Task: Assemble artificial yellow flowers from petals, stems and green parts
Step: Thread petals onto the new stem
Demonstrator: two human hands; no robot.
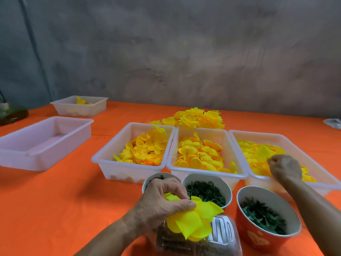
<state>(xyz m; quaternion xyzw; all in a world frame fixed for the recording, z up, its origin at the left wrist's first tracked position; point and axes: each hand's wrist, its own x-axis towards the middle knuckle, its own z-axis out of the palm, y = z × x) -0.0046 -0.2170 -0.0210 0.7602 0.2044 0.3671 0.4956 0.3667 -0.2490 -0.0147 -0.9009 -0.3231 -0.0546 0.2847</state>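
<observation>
My left hand (pixel 164 202) grips a bunch of bright yellow petals (pixel 193 220) low in the middle, above a clear plastic box (pixel 221 235) of dark green parts. My right hand (pixel 285 168) is curled inside the right petal tray (pixel 239 143), fingertips down among the yellow petals (pixel 258 154); whether it pinches one I cannot tell. Two more trays of petals sit beside it: the middle tray (pixel 175 145) and the left tray (pixel 110 148). A pile of finished yellow flowers (pixel 195 118) lies behind them.
A cup of green rings (pixel 206 191) and a red bowl of green leafy parts (pixel 265 217) stand near my hands, with another cup (pixel 158 175) behind my left hand. Left on the orange tablecloth stand an empty tray (pixel 44 143) and a far tray (pixel 79 106) with some yellow pieces.
</observation>
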